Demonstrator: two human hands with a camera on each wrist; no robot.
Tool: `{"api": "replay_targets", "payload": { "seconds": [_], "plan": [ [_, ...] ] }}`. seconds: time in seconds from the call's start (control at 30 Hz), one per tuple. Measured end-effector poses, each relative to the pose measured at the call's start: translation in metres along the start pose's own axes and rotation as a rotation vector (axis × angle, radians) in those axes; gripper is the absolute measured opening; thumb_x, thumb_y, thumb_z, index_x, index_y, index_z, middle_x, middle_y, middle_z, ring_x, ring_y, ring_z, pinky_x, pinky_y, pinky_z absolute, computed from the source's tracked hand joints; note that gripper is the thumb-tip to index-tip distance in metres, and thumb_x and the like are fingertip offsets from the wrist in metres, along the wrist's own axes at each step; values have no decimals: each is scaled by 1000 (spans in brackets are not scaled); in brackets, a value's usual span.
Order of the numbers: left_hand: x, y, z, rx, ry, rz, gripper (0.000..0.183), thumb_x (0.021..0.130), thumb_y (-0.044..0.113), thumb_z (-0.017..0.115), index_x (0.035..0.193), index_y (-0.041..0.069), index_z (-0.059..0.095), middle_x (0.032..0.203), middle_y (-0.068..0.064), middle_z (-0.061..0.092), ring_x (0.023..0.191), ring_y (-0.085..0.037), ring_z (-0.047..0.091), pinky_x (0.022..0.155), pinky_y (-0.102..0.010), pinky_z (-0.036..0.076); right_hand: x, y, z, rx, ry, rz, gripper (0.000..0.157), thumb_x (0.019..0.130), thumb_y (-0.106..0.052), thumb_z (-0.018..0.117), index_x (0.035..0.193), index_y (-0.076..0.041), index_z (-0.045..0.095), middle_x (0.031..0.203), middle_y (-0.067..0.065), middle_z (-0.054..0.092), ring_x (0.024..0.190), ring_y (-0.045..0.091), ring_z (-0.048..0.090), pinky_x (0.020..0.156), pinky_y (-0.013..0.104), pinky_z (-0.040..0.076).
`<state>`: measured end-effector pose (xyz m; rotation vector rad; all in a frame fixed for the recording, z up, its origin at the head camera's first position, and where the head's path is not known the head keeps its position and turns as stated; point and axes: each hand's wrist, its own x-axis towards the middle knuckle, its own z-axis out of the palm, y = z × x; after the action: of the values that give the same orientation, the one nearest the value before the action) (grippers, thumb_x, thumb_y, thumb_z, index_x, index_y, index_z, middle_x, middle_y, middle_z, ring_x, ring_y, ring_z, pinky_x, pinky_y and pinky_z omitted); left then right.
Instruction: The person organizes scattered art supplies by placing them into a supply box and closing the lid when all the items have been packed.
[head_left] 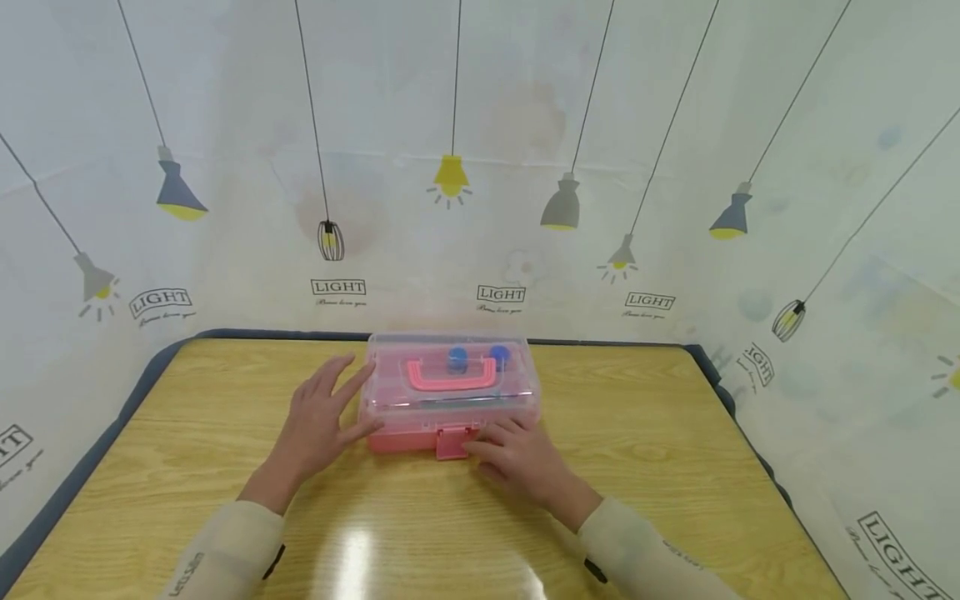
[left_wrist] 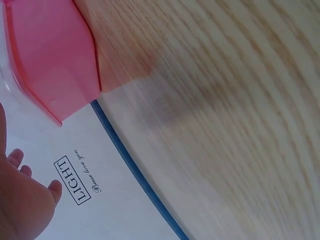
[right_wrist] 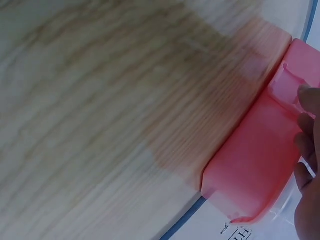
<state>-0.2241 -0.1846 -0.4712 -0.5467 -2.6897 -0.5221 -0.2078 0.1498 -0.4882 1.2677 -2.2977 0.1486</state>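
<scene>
A pink plastic storage box (head_left: 412, 439) with a see-through lid (head_left: 390, 358) and a pink carry handle (head_left: 450, 383) stands near the table's far edge. Two blue round-topped things (head_left: 457, 359) show through the lid; their kind is unclear. My left hand (head_left: 315, 425) is at the box's left end, fingers spread, thumb by its front left corner. At the front, my right hand (head_left: 517, 454) has its thumb at the pink latch (head_left: 452, 443) and its other fingers bent against the box's front. In the right wrist view, the thumb lies at the latch (right_wrist: 287, 87).
A wood-grain table (head_left: 375, 517) with a dark blue edge (head_left: 262, 335) carries the box. White cloth walls (head_left: 405, 100) printed with lamps and lettering rise behind and on both sides, close behind the box.
</scene>
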Motion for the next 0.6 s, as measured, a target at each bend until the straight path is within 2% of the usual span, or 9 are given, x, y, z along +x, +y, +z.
{"api": "replay_targets", "payload": {
  "seconds": [0.23,0.6],
  "plan": [
    [5,5,1,74,-5,-48,81,85,60,64,153,29,32,155,-14,31,146,-37,22,110,-64,27,1,1,2,-1,-22,51,36,81,-20,77,116,-21,70,107,-5,68,103,16,61,94,36,46],
    [18,9,3,82,-7,-80,80,87,59,63,153,28,31,154,-16,32,145,-38,23,108,-66,28,2,7,10,15,-102,179,24,88,-24,71,112,-22,71,107,-4,68,104,17,59,96,36,44]
  ]
}}
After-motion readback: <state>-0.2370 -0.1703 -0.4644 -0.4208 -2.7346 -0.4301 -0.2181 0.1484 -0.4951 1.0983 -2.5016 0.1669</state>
